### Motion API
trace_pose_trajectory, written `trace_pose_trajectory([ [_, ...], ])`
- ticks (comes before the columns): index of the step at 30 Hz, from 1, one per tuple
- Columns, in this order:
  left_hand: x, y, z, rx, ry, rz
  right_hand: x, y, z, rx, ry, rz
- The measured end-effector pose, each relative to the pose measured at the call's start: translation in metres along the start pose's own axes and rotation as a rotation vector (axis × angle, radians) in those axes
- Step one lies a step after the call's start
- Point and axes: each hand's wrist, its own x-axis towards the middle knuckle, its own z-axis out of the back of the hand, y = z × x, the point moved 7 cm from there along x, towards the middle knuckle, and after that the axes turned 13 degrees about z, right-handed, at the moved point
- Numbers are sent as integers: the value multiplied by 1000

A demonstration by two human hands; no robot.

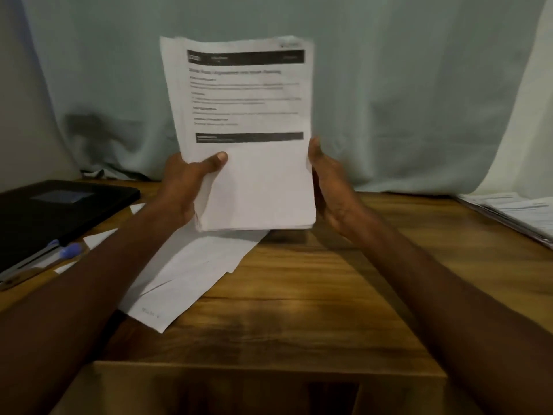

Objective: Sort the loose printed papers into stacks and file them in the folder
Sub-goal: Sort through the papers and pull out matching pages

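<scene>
A sheaf of printed papers (pixel 248 136) stands upright at frame centre, held above the wooden tabletop (pixel 314 295).

From the head camera: the left hand (pixel 187 187) pinches the sheaf's lower left edge with its thumb on the front, while the right hand (pixel 332 187) lies flat and straight-fingered against the right edge. With only one hand really gripping, sheets could slide out of the uneven bottom edges onto the loose pages (pixel 185 274) below. The black folder (pixel 57 211) waits at left; another stack (pixel 514 214) sits at far right.
</scene>
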Motion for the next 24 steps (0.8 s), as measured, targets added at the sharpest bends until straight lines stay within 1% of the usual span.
trace_pose_trajectory([
  [2, 11, 3, 29, -98, -135, 30, -9, -13, -8, -231, 76, 8],
  [3, 15, 6, 45, -157, -207, 52, -14, -16, -16, -423, 170, 89],
  [4, 17, 10, 58, -210, -277, 82, -20, -21, -26, -619, 315, 190],
  [5, 18, 12, 73, -248, -343, 99, -30, -28, -41, -753, 495, 263],
  [6, 18, 14, 85, -275, -398, 103, -39, -37, -55, -792, 650, 270],
  [7, 19, 17, 94, -305, -434, 113, -48, -44, -66, -773, 762, 225],
  [9, 21, 21, 104, -363, -460, 151, -55, -55, -80, -772, 890, 161],
  [10, 23, 24, 109, -378, -475, 169, -55, -55, -83, -789, 910, 152],
  [12, 23, 26, 113, -407, -492, 209, -47, -52, -76, -827, 846, 165],
  [14, 25, 27, 112, -363, -469, 234, -36, -48, -60, -905, 784, 171],
  [16, 26, 26, 112, -321, -444, 267, -27, -49, -42, -970, 759, 154],
  [18, 33, 27, 114, -354, -400, 259, -19, -51, -23, -1029, 737, 130],
  [21, 45, 30, 112, -379, -285, 231, -9, -51, 1, -1139, 660, 112],
  [24, 42, 28, 96, -373, -201, 224, -5, -50, 7, -1167, 595, 137],
])
